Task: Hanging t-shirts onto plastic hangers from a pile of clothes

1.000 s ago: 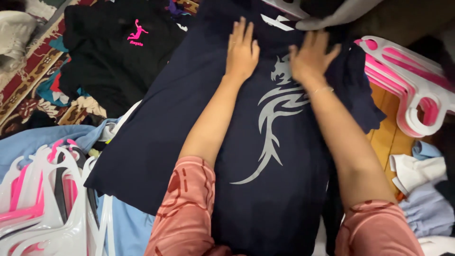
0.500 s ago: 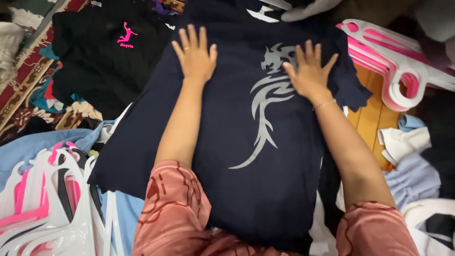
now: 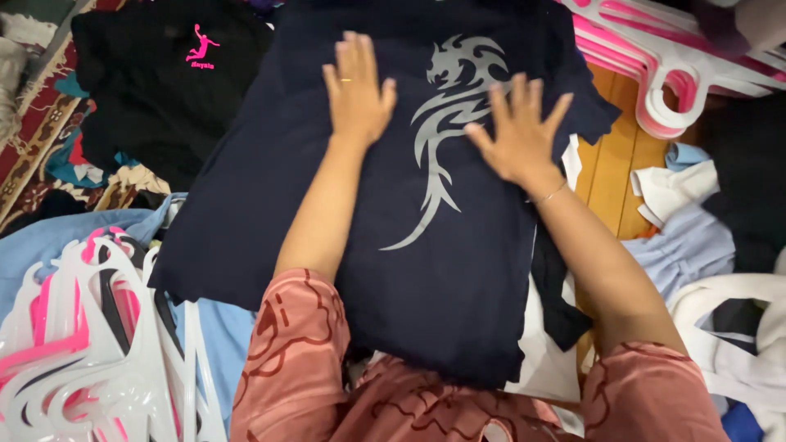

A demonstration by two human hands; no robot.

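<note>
A dark navy shirt (image 3: 270, 205) with a grey dragon print (image 3: 446, 106) lies spread flat in front of me. My left hand (image 3: 356, 90) rests palm down on the cloth just left of the print, fingers together and pointing away. My right hand (image 3: 516, 135) presses flat on the shirt to the right of the print, fingers spread, with a thin bracelet at the wrist. Neither hand grips anything. Both my arms wear salmon patterned sleeves.
A black shirt (image 3: 155, 98) with a small pink figure lies at the upper left over a patterned rug (image 3: 37, 139). Pink and white plastic hangers pile at the lower left (image 3: 74, 352) and upper right (image 3: 655, 74). Light blue and white clothes (image 3: 696, 245) lie at the right on a wooden floor (image 3: 610, 172).
Both hands have slid toward me and outward across the shirt, palms flat. The left hand moved left off the print and the right hand moved right.
</note>
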